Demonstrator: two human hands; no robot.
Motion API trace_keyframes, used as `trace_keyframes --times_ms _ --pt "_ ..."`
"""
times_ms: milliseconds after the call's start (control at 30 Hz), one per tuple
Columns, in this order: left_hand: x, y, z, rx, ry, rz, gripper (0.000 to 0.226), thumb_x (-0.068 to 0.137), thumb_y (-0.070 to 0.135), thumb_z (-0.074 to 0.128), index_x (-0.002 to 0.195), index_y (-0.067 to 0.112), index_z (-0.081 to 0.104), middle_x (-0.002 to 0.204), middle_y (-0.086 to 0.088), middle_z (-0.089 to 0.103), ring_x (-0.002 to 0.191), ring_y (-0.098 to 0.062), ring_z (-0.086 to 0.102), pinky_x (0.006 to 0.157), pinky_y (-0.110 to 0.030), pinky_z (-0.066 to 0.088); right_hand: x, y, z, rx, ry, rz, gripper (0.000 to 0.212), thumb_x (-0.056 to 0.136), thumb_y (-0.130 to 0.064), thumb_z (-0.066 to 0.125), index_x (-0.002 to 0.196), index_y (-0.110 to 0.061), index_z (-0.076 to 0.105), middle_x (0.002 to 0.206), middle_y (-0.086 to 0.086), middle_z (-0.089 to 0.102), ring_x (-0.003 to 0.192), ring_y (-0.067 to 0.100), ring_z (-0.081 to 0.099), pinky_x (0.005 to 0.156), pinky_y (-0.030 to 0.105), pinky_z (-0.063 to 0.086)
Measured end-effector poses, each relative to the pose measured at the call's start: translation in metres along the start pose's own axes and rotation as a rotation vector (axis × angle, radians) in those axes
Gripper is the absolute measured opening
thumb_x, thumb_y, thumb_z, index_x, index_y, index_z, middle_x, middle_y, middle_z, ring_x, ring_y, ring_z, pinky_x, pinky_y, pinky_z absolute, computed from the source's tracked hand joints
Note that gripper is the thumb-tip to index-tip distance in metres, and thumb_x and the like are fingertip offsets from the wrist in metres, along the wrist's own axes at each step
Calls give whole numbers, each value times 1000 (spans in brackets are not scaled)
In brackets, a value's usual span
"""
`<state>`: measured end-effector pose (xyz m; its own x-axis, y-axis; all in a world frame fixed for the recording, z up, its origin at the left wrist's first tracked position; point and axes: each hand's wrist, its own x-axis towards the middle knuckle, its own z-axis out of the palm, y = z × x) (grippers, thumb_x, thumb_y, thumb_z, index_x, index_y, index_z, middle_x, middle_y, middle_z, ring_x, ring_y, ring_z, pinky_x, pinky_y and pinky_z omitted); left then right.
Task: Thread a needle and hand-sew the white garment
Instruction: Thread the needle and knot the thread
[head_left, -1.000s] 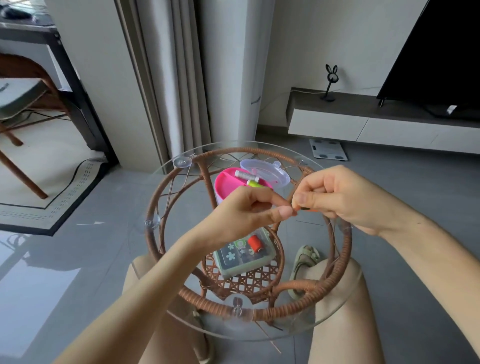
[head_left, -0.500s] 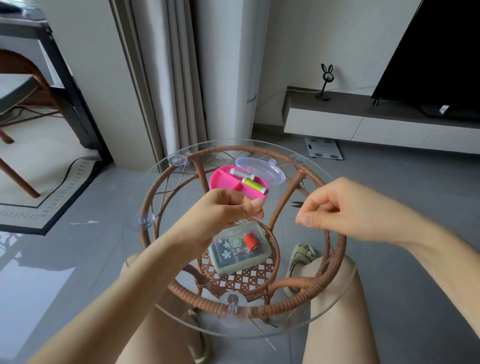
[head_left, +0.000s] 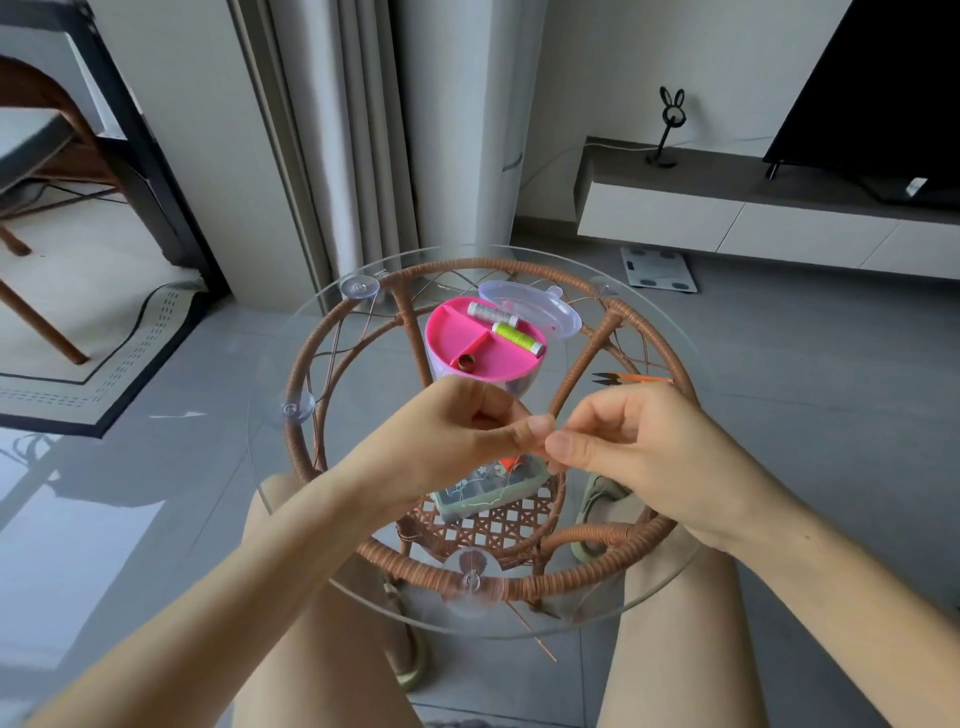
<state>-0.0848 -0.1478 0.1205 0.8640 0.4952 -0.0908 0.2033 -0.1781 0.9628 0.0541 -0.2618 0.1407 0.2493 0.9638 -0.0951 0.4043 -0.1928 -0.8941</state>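
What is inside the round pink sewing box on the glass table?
The box holds a grey thread spool and a yellow-green thread spool in its far compartments, and a brassy ring in a nearer one. The left hand covers its near edge, hiding anything there.

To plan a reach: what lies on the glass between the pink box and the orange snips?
Nothing: the head view shows bare glass there, with only a rattan strut beneath.

Left hand (head_left: 457, 431) and right hand (head_left: 644, 457), fingertips (head_left: 537, 427) pinched together above glass table (head_left: 311, 338), pink sewing box (head_left: 462, 332) behind.
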Motion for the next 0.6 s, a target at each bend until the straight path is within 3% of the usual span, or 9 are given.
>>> trace_keyframes --times_ms 100,167,233,333,500,600 --pt "-1 -4 -3 -62 -54 5 30 74 42 61 81 17 75 90 -6 74 97 -29 64 93 -38 49 0 3 0 202 3 10 3 76 -15 70 75 -12 71 82 8 74 87 24 70 86 31 54" --pt "-3 -7 -5 -132 -94 8 20 74 38 61 72 23 74 79 4 73 86 -16 66 85 -23 50 -1 5 -1 329 33 21 14 70 -19 68 76 -6 72 83 16 73 89 33 67 86 32 53" --pt "-7 -13 -4 -189 -129 -2 13 75 30 65 67 22 72 68 10 67 71 -3 60 72 -13 46 -2 7 -1 414 56 36 15 68 -19 67 73 -7 73 79 14 72 82 29 65 76 24 55" --pt "-11 -25 -5 -236 -154 16 14 76 31 72 66 22 73 65 8 64 65 -3 57 68 -13 44 -4 7 -2 519 72 49 13 68 -15 65 70 -6 74 76 11 70 77 18 65 68 17 51" --pt "-17 -38 -10 -268 -170 28 43 61 64 74 70 22 72 73 2 66 73 -13 60 77 -23 49 -5 9 -6 637 125 80 12 62 -21 67 64 -12 75 75 9 71 80 17 67 75 25 53" --pt "-17 -42 -10 -285 -104 5 46 63 69 70 63 23 69 60 -3 47 57 -12 38 63 -17 38 -6 10 -9 656 119 77 14 60 -25 67 63 -13 74 74 10 70 77 17 68 74 25 56"
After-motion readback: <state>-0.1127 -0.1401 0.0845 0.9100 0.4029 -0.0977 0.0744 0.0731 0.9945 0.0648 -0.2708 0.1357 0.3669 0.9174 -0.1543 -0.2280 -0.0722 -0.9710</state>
